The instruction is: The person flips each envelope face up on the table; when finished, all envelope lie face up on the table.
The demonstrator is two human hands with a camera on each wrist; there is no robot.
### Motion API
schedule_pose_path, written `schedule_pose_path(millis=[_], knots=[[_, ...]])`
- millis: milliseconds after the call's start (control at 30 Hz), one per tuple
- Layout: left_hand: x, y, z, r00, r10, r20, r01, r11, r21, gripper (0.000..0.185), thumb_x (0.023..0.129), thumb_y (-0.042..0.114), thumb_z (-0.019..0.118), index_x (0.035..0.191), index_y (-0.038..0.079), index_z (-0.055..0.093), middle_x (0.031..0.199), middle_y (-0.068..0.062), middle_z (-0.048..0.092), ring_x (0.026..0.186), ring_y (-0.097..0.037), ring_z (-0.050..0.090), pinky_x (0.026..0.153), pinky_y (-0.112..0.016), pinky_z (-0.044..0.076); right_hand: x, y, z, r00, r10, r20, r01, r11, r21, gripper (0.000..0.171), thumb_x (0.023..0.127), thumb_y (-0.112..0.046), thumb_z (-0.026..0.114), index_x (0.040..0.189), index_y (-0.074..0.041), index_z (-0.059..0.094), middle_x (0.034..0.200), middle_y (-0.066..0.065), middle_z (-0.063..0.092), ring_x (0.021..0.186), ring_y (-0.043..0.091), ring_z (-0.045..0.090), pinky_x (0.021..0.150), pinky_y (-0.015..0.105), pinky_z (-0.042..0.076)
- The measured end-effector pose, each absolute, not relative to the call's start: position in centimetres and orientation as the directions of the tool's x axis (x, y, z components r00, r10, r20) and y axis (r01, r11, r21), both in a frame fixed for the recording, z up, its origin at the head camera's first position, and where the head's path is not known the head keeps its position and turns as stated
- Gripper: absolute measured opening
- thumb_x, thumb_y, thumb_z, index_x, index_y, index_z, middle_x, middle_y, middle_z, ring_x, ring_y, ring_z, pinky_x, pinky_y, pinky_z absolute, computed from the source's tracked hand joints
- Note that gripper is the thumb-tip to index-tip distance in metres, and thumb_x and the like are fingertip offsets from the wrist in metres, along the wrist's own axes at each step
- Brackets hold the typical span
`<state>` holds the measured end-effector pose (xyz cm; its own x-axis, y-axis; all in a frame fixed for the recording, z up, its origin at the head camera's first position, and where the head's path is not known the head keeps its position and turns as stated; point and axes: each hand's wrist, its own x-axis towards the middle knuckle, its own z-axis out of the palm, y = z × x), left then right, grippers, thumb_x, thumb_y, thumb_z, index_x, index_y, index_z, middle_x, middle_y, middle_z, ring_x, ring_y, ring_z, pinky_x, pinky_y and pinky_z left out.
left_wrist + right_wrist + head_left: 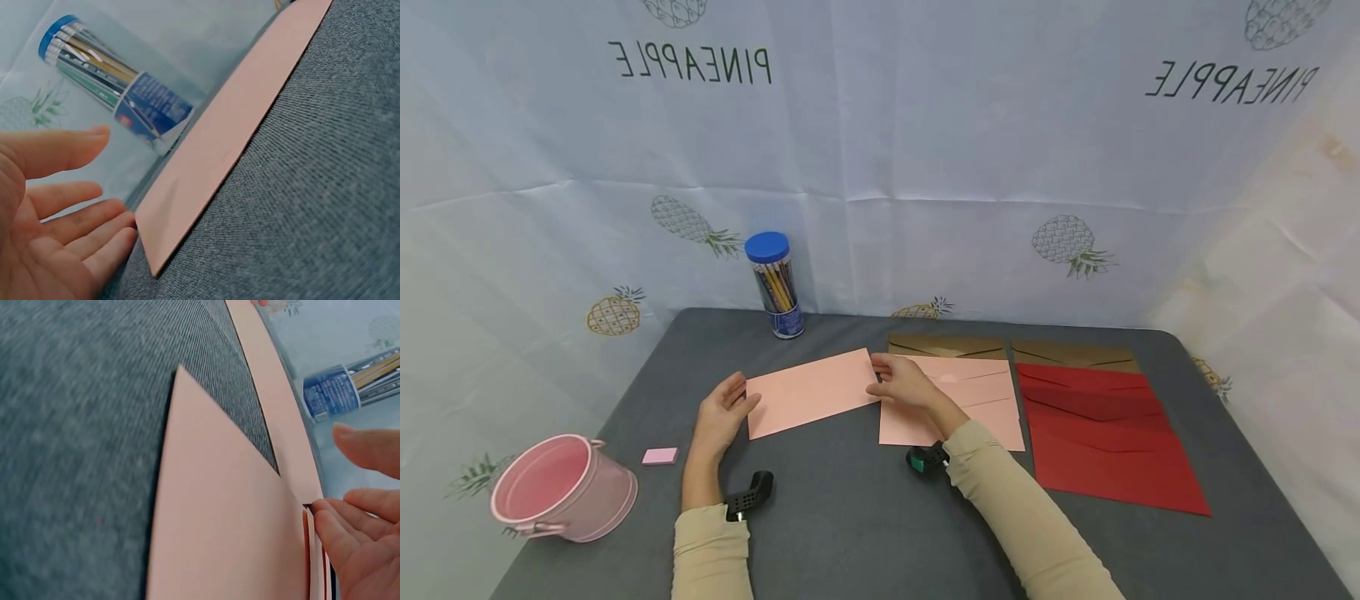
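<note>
A single pink envelope [811, 392] lies flat on the grey counter [850, 517], just in front of the pencil tube [775, 285]. The left hand [722, 414] touches its left edge, fingers [75, 222] straight and loosely apart; the right hand [904, 381] rests fingers [337, 531] relaxed at its right edge, over the pink envelope stack [977, 408].

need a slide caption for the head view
Two hands steady a pink envelope on a grey table beside stacked envelopes.

Bare grey table [850, 517] lies open in front; pencil jar [775, 285] and pink bucket [561, 487] stand aside.
</note>
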<state>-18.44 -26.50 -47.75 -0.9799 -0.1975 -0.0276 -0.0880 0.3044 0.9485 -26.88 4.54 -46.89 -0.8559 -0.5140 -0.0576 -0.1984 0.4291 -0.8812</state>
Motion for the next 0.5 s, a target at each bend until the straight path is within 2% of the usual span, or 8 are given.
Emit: schedule_pose_path(millis=[233,367,500], knots=[[-18.4,-26.4,-47.8,-0.941,-0.338,-0.026,-0.101,0.207,0.973,0.058,0.093,0.002,0.056,0.146,0.0,0.032,0.149,-0.017,0.037,0.139,-0.027,0.034,0.11,-0.041,0.034,-26.9,3.8,-46.9,-0.884,-0.464,-0.054,-0.146,0.384,-0.912,0.063,0.089,-0.007,0.065,0.144,0.001,0.036,0.143,0.017,0.044,0.129,0.029,0.046,0.103,0.038,0.044],[-18.6,-26.3,-47.8,-0.911,-0.409,-0.046,-0.116,0.149,0.982,0.058,0.093,-0.002,0.054,0.146,0.0,0.031,0.148,-0.019,0.038,0.138,-0.028,0.036,0.107,-0.039,0.037,-27.0,3.3,-47.0,-0.899,-0.436,-0.044,-0.111,0.324,-0.939,0.061,0.089,-0.002,0.063,0.143,0.003,0.036,0.142,0.018,0.046,0.126,0.03,0.049,0.096,0.036,0.049],[-18.7,-26.3,-47.8,-0.903,-0.424,-0.062,-0.111,0.091,0.99,0.057,0.092,-0.006,0.052,0.145,-0.003,0.032,0.147,-0.022,0.037,0.137,-0.029,0.037,0.105,-0.035,0.037,-26.9,2.9,-47.1,-0.911,-0.412,-0.027,-0.102,0.287,-0.953,0.058,0.087,0.002,0.063,0.141,0.003,0.041,0.135,0.02,0.051,0.119,0.03,0.052,0.09,0.034,0.052]])
